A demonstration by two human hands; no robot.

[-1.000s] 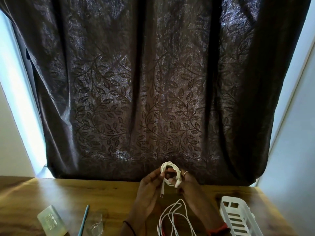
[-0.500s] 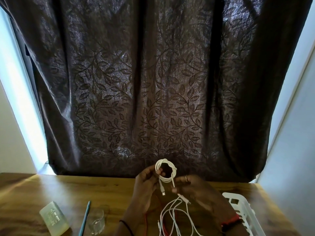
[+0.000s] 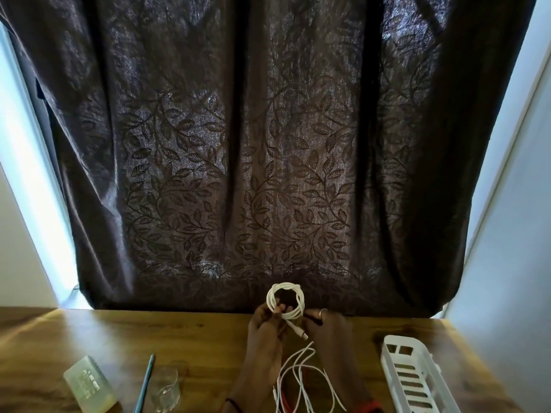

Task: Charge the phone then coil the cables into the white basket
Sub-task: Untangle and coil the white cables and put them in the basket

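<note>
Coiling step, imo nearly done on this one; the white cable coil [image 3: 283, 285] is held up off the table [image 3: 193, 338], left of the white basket [image 3: 387, 368] and further back than it. Left hand [image 3: 264, 326] pinches the coil's lower-left side w/ thumb + fingers; right hand [image 3: 331, 326] has fingertips closed on the lower-right side, plug end dangling under it twd the loose cables [image 3: 307, 350], which also lie left of the basket. Tip: tuck that plug tail thru the ring a couple of times b4 letting go, else it'll prob spring open; then one hand carries it right and drops it flat in the basket; don't snag the loose pile otw. Phone not in view btw.
</note>
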